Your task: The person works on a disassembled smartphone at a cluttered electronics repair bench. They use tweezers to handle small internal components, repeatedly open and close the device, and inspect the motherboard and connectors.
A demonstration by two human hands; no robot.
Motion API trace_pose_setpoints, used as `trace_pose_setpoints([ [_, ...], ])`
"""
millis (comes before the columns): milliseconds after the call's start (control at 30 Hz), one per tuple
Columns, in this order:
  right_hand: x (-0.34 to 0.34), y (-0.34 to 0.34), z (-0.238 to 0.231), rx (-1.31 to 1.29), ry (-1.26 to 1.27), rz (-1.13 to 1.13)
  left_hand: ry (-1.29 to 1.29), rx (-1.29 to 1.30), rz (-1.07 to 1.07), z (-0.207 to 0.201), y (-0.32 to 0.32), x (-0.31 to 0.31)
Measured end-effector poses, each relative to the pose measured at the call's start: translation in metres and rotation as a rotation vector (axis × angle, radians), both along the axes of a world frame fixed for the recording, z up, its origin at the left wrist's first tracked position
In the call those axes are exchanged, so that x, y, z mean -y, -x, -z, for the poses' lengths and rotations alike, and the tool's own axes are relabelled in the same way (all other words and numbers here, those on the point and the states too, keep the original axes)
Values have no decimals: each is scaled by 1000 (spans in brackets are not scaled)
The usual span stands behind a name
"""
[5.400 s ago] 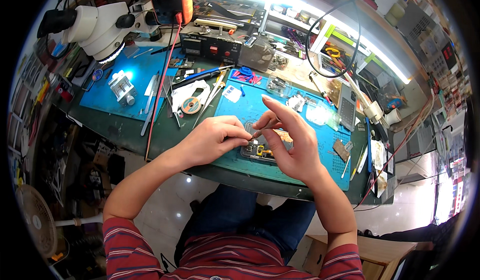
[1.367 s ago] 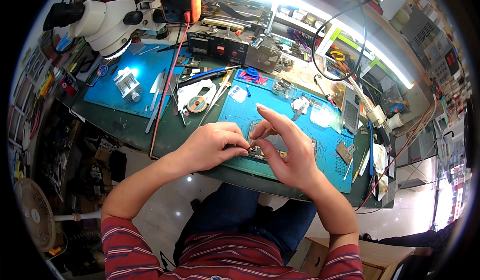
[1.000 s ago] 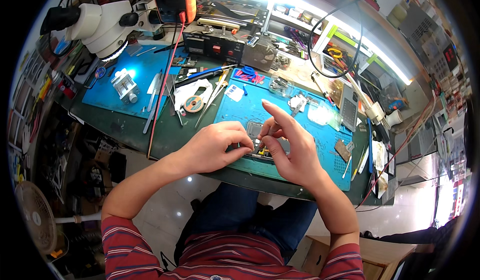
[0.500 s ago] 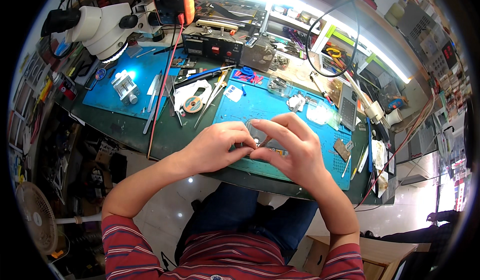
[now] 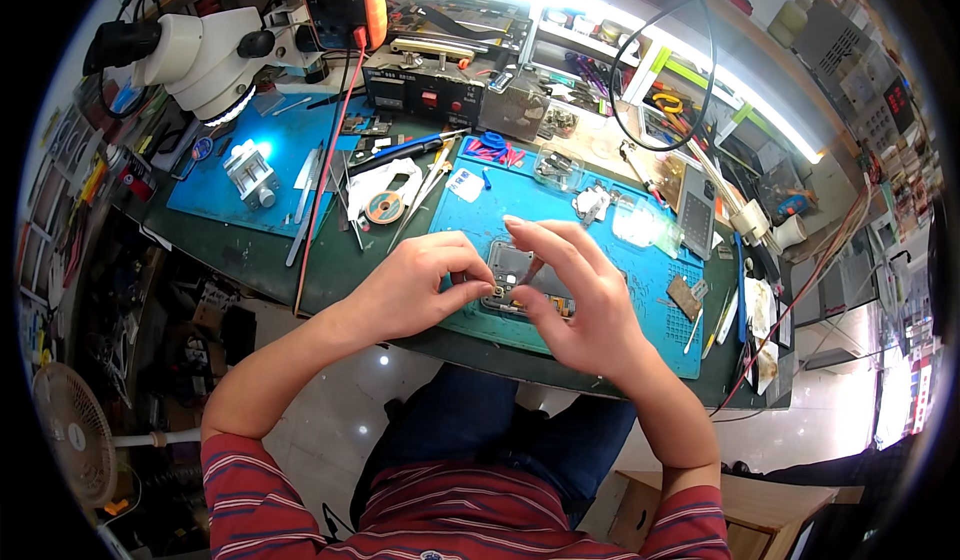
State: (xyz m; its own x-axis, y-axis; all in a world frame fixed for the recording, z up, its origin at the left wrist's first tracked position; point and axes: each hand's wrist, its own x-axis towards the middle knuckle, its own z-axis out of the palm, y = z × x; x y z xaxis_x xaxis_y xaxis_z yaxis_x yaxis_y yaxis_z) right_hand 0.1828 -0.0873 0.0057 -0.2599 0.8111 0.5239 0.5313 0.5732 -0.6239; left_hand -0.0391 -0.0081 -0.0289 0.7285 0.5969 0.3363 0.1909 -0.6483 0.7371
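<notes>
An opened phone (image 5: 512,263) lies on the blue mat between my hands, its grey inside and some of its parts showing. My left hand (image 5: 425,278) is at the phone's left edge, thumb and forefinger pinched together. Whatever the pinch holds, if anything, is too small to make out. Over the phone's right part arches my right hand (image 5: 585,300), with thumb and forefinger well apart and no object visible between them. This hand covers much of the phone's right side.
The blue mat (image 5: 455,222) carries a clear parts box (image 5: 558,168) and a brown board piece (image 5: 684,298). Left of it lie a solder spool (image 5: 384,208), tweezers and a soldering iron. A microscope (image 5: 205,65) stands over a metal clamp (image 5: 250,175). A red cable (image 5: 322,185) crosses the bench.
My hands have drawn apart from where their fingertips met over the phone. The left moved slightly left, the right thumb and forefinger spread, and more of the phone shows.
</notes>
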Motion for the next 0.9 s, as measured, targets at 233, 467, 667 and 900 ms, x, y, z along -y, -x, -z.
trace_pose_setpoints([
  [233, -3, 2, 1, -46, -12, -28, 4, -6, 6, 1, 0, 1],
  [467, -2, 0, 6, -174, 95, -80, 58, -28, 26, -3, -3, 4],
  [667, -2, 0, 3, -98, 68, -46, 31, 2, 42, 1, -3, 5],
  [900, 0, -2, -1, 56, 45, 26, 22, -10, 51, -1, -4, 4],
])
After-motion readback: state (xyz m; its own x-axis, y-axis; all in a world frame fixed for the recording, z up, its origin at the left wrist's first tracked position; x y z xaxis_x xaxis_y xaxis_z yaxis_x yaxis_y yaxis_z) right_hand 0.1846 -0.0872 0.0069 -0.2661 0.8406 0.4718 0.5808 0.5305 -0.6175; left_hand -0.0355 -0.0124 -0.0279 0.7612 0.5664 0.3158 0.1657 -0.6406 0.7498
